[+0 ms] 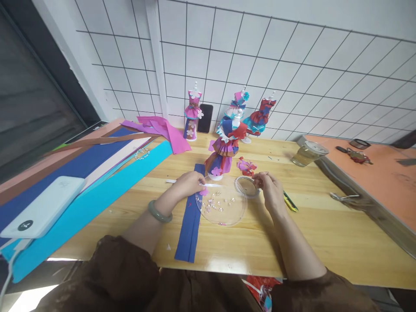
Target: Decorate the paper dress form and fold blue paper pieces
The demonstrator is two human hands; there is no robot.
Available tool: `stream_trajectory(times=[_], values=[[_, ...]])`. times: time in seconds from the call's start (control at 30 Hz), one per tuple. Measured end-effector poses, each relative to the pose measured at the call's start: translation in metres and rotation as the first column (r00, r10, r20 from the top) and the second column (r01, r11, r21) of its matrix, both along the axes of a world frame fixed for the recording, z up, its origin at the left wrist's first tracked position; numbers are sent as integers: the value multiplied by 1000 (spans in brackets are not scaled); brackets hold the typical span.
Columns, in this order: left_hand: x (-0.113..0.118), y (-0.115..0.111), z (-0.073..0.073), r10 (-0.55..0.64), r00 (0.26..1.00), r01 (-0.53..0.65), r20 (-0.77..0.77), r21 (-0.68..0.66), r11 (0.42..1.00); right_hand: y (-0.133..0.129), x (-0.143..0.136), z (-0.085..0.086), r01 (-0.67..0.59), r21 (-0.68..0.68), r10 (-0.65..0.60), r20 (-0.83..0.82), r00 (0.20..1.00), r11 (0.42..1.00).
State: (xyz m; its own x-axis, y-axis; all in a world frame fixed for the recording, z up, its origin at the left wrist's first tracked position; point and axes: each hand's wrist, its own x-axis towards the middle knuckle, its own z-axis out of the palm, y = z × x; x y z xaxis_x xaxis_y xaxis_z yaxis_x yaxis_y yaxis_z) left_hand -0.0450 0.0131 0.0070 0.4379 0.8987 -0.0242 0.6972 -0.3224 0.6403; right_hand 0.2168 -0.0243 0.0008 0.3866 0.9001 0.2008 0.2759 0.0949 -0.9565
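Left fingers [198, 179] pinched white strip [213, 185]; right fingers [261, 177] gripped tape roll [237, 188]. Tape-drawing, I judged; next move wanted steady tension.

Left fingers [199, 177] touch a white strip [213, 185], right fingers [261, 177] a pale ring [237, 187].

Left fingers [198, 178] pinched together, right fingers [262, 178] curled in a pinch, both forearms [295, 242] slanting inward

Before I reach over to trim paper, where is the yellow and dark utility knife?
In the head view, the yellow and dark utility knife lies right of centre on the pale wooden table, just right of the bare right hand.
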Motion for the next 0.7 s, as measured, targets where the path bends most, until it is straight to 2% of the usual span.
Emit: stream_trajectory(times=[0.13,0.27,0.37,0.5,0.7], values=[[5,-1,-4,-13,1000,13,6,1,1000,-8,11,15,1,-123,25,209,977,992],[1,2,-5,-47,997,49,64,-27,998,-21,27,38,100,-212,0,428,904,972],[-3,5,-4,-36,991,40,127,-30,999,-32,41,48,158,-272,13,534,846,949],[-2,6,-7,-23,991,22,128,6,1000,-45,59,45,146,-358,103,591,800,922],[3,4,-8,-64,997,65,40,-17,998,-54,82,21,83,-417,225,636,738,905]])
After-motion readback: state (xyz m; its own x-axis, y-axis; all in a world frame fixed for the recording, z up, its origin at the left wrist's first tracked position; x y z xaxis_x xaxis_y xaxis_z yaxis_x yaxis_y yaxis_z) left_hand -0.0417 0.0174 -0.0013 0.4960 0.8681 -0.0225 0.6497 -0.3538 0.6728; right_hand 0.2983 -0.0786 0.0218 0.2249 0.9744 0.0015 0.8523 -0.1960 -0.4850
